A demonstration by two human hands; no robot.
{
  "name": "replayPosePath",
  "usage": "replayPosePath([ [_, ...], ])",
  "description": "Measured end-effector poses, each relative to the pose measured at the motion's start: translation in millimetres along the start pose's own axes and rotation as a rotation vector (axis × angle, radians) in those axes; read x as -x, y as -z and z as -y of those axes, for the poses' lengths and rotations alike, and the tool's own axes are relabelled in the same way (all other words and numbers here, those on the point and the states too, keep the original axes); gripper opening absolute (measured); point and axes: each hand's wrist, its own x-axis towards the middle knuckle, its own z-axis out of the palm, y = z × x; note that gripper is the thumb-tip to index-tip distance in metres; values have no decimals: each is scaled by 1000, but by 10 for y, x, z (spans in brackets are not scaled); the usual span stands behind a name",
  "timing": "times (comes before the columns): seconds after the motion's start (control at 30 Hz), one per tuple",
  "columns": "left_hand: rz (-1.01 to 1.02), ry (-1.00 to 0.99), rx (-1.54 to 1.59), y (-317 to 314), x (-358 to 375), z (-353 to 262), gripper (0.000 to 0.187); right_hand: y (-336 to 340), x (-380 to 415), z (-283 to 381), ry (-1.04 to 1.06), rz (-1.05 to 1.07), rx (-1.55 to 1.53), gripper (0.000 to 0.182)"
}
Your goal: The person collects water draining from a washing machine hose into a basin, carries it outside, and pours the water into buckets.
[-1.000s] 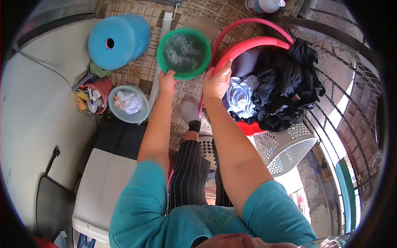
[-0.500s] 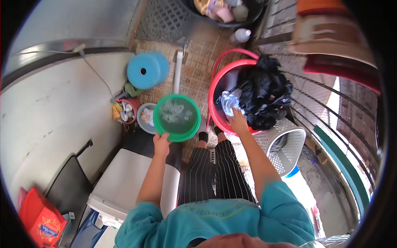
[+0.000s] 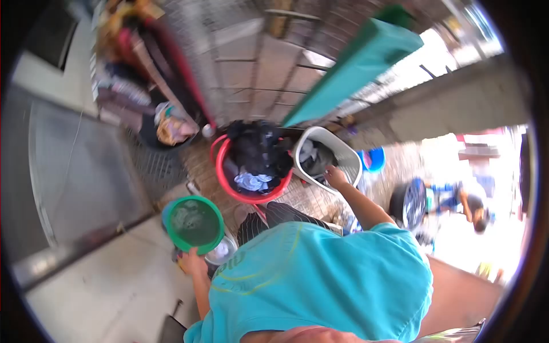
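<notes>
My left hand point(image 3: 193, 260) is closed on the near rim of a green basin point(image 3: 196, 244), which holds cloudy water with some foam. My right hand point(image 3: 336, 176) is at the near rim of a pale laundry basket point(image 3: 344, 150), its fingers closed there, apparently around the edge. Grey and dark clothes point(image 3: 316, 159) lie inside this basket. Left of it stands a red tub point(image 3: 224, 182) with a heap of black clothes point(image 3: 258, 147). A light blue cloth point(image 3: 252, 182) rests at the tub's near side, out of my hands.
A small bowl point(image 3: 230, 249) stands beside the green basin. Farther off is a dark tub with clothes point(image 3: 173, 127). Metal railings point(image 3: 235, 59) and a teal beam point(image 3: 353, 64) border the far side. To the right are a blue bucket point(image 3: 374, 159) and a person point(image 3: 472, 201).
The view has swung to the right. My right hand has let go of the light blue cloth in the red tub and moved to the laundry basket. My left hand stays on the green basin.
</notes>
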Motion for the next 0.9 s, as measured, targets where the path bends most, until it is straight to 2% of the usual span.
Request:
replayPosePath([
  [0.03,20,13,-60,-156,112,-250,41,-16,114,-115,-75,-25,-32,36],
  [0.1,97,32,-191,-342,101,-549,42,282,529,114,-141,13,-91,37],
  [0.13,88,-2,-272,-369,53,-638,42,268,717,108,-143,-37,-148,36],
  [0.23,169,-101,-383,-510,-74,-804,41,296,1308,261,-187,-134,-280,34],
  [0.3,197,-165,-641,-786,27,-988,42,290,1654,348,-188,-179,-377,34],
  [0.33,287,-119,-581,-810,-73,-986,43,297,1829,415,-203,-211,-411,33],
  [0.47,438,-159,-739,-1285,100,-1001,44,277,2420,454,-263,-271,-531,34],
  [0.57,551,-89,-682,-1620,114,-860,44,306,2748,366,-327,-279,-578,34],
  [0.67,666,-122,-762,-1975,189,-668,39,304,3053,177,-403,-378,-624,35],
  [0.83,828,-159,-898,-2705,514,-73,25,385,3533,-336,-507,-473,-729,28],
  [0.9,886,-143,-871,-2955,544,317,25,374,3649,-636,-507,-502,-705,25],
])
